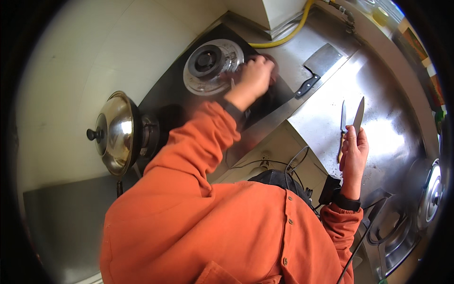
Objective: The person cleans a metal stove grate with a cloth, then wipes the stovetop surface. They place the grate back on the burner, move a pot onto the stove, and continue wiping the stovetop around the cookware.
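Observation:
My left hand (257,76) is over the right part of the black gas stove (273,103), beside its round burner (207,62). Its fingers are bent, and a dark reddish thing, blurred, shows around them; whether they grip it is unclear. In my right hand (354,149) is a kitchen knife (359,113), its blade pointing away from me and its handle hidden by the hand. Close to its left, a narrower knife (343,117) with a light wooden handle lies on the steel counter (379,88). A cleaver (322,60) with a black riveted handle lies beyond, near the stove.
A lidded wok (117,133) stands at the stove's left end. A yellow hose (283,41) runs behind the stove. Black cables (301,170) hang near my waist and by my right arm. At the far right are a metal lid (431,195) and a steel sink (400,245).

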Available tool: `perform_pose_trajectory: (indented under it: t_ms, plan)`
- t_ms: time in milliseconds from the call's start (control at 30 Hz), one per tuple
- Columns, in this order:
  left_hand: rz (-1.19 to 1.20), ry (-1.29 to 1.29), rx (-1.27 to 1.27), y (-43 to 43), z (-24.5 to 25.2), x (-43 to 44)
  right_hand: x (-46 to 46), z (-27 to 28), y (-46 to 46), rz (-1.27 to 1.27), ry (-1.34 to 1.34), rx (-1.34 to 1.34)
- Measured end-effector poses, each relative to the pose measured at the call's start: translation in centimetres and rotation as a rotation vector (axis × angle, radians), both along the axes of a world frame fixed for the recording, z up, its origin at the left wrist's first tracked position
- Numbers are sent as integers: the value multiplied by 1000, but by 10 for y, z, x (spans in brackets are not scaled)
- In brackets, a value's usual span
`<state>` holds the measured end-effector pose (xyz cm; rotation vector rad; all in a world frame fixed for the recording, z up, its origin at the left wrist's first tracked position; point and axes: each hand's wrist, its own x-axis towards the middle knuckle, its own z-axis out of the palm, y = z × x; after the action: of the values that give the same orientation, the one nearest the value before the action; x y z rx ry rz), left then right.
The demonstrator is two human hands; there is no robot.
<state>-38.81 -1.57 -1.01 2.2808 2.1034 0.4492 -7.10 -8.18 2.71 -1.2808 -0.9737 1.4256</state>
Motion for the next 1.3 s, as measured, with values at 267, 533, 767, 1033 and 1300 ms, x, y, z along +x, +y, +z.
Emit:
perform_pose_trajectory:
  t_ms: [267, 533, 767, 1033, 1300]
  plan:
    - [-85, -177, -119, -152, 29, 8, -8, 10, -3, 116, 43, 12]
    - [738, -34, -446, -155, 62, -119, 33, -5, -19, 49, 97, 26]
    - [407, 6, -358, -105, 9, -2, 69, -34, -41, -90, 44, 6]
    - [1, -1517, -374, -44, -6, 102, 109, -110, -41, -210, -97, -29]
    - [204, -1995, -463, -92, -21, 123, 134, -109, -102, -337, -106, -260]
